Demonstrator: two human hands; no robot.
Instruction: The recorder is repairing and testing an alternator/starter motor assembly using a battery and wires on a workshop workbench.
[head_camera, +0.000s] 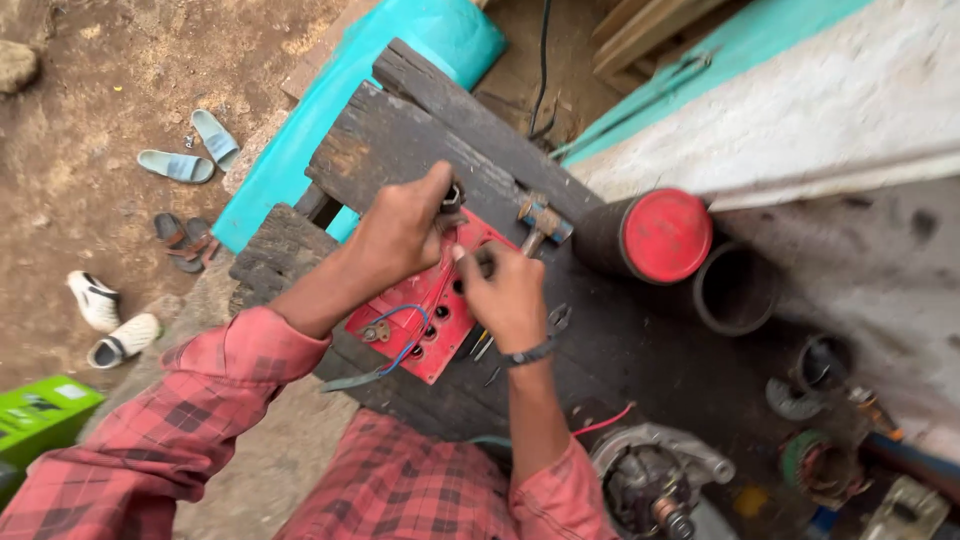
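A red battery case (432, 318) with round holes and a blue wire lies on a dark wooden bench (400, 140). My left hand (400, 228) is closed on a small dark metal part (452, 197) held above the battery's far end. My right hand (505, 295) rests on the battery's right side, fingers curled on a small dark piece by its top edge. A hammer (538, 222) lies just beyond both hands. Pliers (556, 320) lie at the right of my right wrist.
A red-capped dark cylinder (650, 236) and an open black pipe (735, 290) lie at the right. An alternator (650, 480) and motor parts (825, 465) sit near the bottom right. Sandals (185, 160) and shoes (110, 320) lie on the dirt at the left; a green box (40, 415) too.
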